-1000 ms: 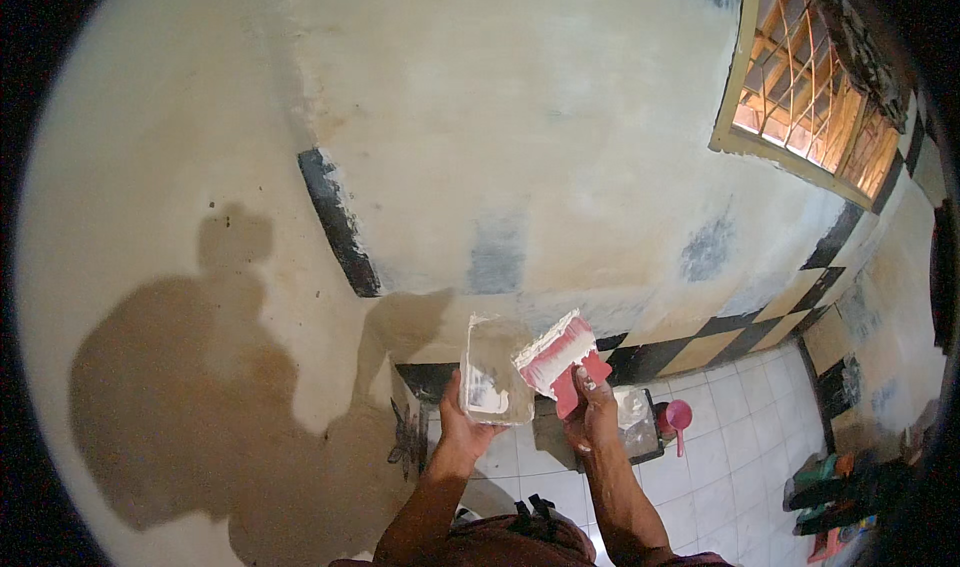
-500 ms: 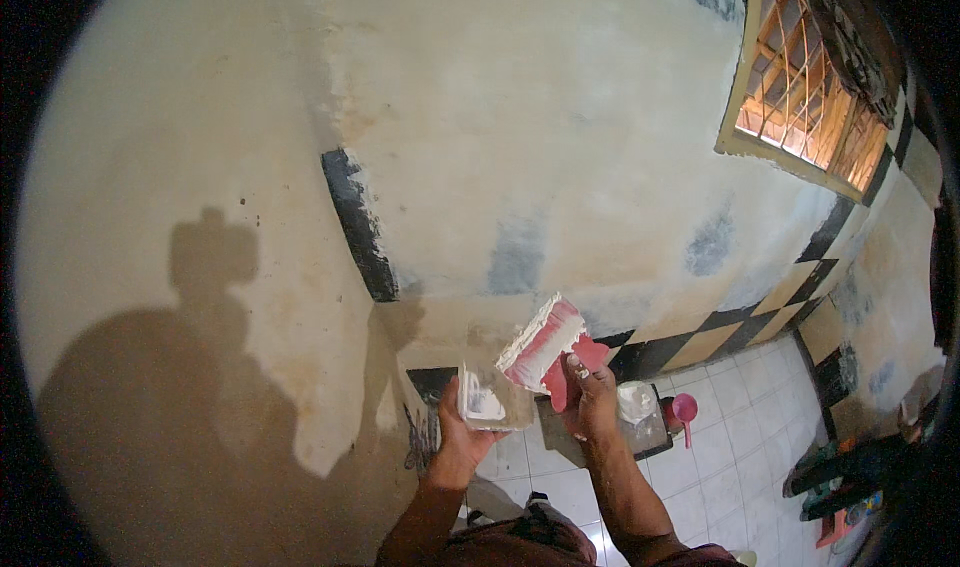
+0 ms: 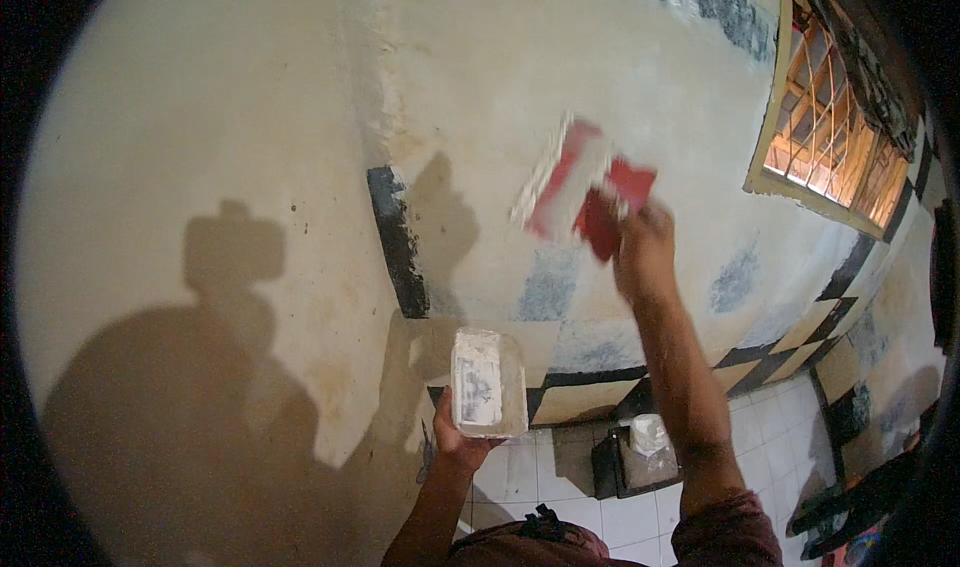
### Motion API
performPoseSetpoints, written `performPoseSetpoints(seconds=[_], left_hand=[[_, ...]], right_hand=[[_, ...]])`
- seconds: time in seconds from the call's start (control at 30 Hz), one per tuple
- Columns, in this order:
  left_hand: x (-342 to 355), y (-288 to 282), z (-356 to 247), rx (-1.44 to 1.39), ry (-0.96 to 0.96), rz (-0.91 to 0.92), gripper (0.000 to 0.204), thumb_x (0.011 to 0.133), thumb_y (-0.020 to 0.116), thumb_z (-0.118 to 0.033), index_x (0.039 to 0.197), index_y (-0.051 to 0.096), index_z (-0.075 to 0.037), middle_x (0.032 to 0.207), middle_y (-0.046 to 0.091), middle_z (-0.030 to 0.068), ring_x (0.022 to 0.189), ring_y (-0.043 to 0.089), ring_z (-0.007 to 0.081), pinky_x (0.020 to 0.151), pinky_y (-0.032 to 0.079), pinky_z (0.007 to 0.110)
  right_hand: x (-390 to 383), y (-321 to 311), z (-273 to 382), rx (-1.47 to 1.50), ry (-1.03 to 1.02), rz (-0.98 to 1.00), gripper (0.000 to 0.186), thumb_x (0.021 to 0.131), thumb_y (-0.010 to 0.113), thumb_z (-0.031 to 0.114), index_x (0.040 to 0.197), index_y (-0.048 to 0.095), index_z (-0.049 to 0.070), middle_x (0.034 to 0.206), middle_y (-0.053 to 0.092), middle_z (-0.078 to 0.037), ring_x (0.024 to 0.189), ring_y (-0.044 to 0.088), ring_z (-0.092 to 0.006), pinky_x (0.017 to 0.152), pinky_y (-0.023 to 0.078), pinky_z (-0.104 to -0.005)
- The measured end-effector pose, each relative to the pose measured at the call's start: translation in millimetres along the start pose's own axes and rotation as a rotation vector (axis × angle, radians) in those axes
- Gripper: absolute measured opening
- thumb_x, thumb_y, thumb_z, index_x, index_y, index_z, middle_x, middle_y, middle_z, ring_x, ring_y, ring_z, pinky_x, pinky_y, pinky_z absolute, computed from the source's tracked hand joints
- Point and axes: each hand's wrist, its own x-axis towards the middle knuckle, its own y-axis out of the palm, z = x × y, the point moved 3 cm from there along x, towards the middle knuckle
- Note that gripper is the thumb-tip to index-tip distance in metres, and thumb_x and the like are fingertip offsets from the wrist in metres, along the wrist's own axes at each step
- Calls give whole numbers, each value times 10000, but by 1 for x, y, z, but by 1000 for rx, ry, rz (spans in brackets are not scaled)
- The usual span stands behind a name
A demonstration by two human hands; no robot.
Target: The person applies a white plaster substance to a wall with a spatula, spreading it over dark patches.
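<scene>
My right hand grips a red putty spreader, its wide blade loaded with white putty along the edge and across the face. It is raised in front of the pale wall, blurred by motion; whether the blade touches the wall I cannot tell. Lower down, my left hand holds a clear rectangular plastic tub from below, its inside smeared with white putty. Bluish-grey patches show through the wall coat between the two hands.
A barred window is at the upper right. Black and cream checkered tiles run along the wall's foot. On the white tiled floor, a dark box-like stand bears a white bag. Another wall meets this one at the left.
My right hand has lifted the loaded spreader up and away from the tub toward the wall. The left hand stays low with the tub, now turned more upright in view. The view has shifted slightly.
</scene>
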Motion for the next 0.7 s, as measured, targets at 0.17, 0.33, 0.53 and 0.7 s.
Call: performPoseSetpoints(seconds=[0.17, 0.33, 0.53, 0.7], left_hand=[[1, -5, -7, 83, 58, -106, 668, 869, 454, -594, 1317, 497, -102, 1200, 594, 128, 1004, 636, 367, 712, 573, 571], [1, 2, -8, 7, 75, -132, 684, 859, 469, -600, 1322, 488, -97, 1196, 590, 138, 996, 634, 383, 703, 567, 580], [8, -13, -16, -61, 120, -39, 675, 866, 458, -607, 1356, 461, -141, 1255, 551, 125, 1111, 567, 374, 801, 507, 622], [11, -17, -25, -21, 129, 13, 640, 877, 429, -608, 1370, 454, -200, 1292, 530, 91, 1173, 528, 352, 872, 456, 637]], right_hand=[[115, 37, 73, -184, -326, -20, 392, 977, 542, 357, 949, 658, -16, 696, 636, -76, 558, 551, -119, 480, 414, -280], [198, 59, 137, -672, -542, -38, 267, 937, 561, 205, 1106, 652, 19, 877, 670, -98, 744, 615, -174, 638, 473, -332], [242, 84, 176, -1029, -934, -2, 290, 837, 518, 149, 1061, 682, 68, 970, 691, -192, 937, 667, -336, 804, 519, -421], [273, 22, 212, -1095, -904, 113, 359, 834, 545, 97, 1174, 658, 81, 984, 710, -130, 882, 667, -220, 775, 526, -354]])
